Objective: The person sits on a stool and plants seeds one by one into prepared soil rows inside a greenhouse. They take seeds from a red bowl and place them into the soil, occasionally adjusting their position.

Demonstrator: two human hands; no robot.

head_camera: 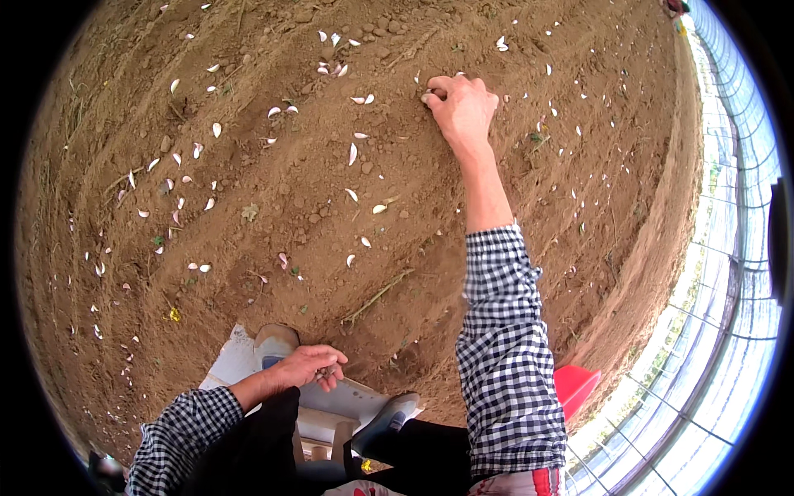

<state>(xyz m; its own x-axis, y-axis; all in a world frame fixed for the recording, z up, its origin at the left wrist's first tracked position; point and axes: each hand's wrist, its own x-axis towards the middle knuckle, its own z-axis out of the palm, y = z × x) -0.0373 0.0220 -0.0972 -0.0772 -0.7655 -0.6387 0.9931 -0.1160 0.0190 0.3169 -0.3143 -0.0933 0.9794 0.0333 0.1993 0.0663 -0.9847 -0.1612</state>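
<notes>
My right hand reaches far forward with its fingers bent down at the brown soil. Its fingertips are partly hidden, so whether they hold anything is unclear. A garlic clove lies just beside the fingers. Over my left knee, my left hand is loosely curled. Something small and brownish shows at its fingers, too unclear to name. More pale cloves lie across the ground, including a pair left of my right hand and single ones such as a long clove farther down.
My shoes rest on a pale board. A red plastic object stands beside my right sleeve. Along the right runs a wire-grid wall with clear sheeting. A dry stalk and a yellow flower lie on the soil.
</notes>
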